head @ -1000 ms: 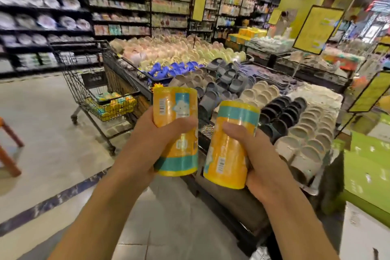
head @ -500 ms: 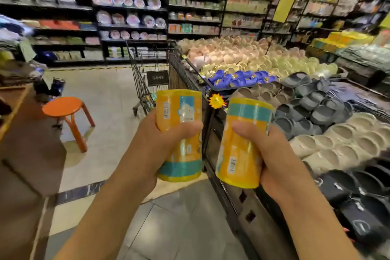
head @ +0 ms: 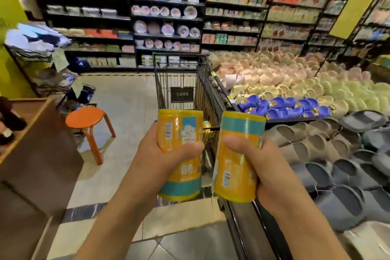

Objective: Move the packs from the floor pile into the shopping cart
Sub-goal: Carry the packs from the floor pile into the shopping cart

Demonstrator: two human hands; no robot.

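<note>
At the far left stands a brown wooden counter (head: pixel 40 160), and just past it an orange stool (head: pixel 85 119) sits on the pale tiled floor (head: pixel 126 99). Behind them, dark shelving (head: pixel 166 17) runs across the back wall, stacked with plates and boxed goods.

The person holds both arms out in front. The left hand (head: pixel 156 160) has its grip wrapped tight around a yellow pack (head: pixel 179 131), thumb pressed across the front, the pack standing nearly upright with a teal band at its lower end and a barcode near the top. Directly behind that pack, further along the aisle, stands the black wire shopping cart (head: pixel 179 78), its basket open toward us; a bit of yellow shows low inside it between the two held packs, too hidden to identify.

The right hand (head: pixel 272 173) is likewise closed firmly on a second yellow pack (head: pixel 238 154), thumb on the near side, this one tilted slightly with its teal band at the top. The two packs are close together but not touching, both held in the air short of the cart.

To the right, a long display bin (head: pixel 238 217) is heaped with slippers: pink and pale green ones at the back, blue slippers (head: pixel 285 105) in the middle, grey slippers (head: pixel 337 164) nearest.
</note>
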